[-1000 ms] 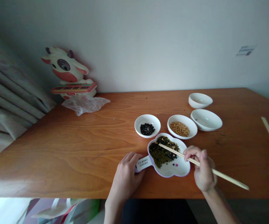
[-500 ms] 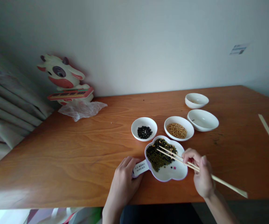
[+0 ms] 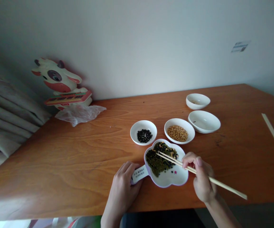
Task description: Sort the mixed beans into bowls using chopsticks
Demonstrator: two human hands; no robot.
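Note:
My left hand [image 3: 124,182] is closed round the labelled handle of a flower-shaped dish [image 3: 181,175], white with a lilac rim. Green beans [image 3: 157,166] fill its left side, mixed with black and some yellow ones, and a small pink star shows on its bare floor. A pair of chopsticks [image 3: 224,186] is gripped in my right hand [image 3: 202,177], their tips close together over the beans. Whether a bean is pinched between the tips is too small to tell. Just behind the dish are a bowl of black beans [image 3: 144,136] and a bowl of yellow beans [image 3: 177,133].
Two more white bowls stand behind on the right, a nearer bowl [image 3: 205,122] with a few dark specks and a farther bowl [image 3: 200,100] with a little inside. A chopstick wrapper [image 3: 272,129] lies far right. A cow-shaped toy keyboard [image 3: 63,84] and plastic bag [image 3: 81,114] sit back left.
The chopsticks' tips have drawn closer together and shifted slightly left over the beans. My left hand still holds the dish's handle. The whole view has shifted a little.

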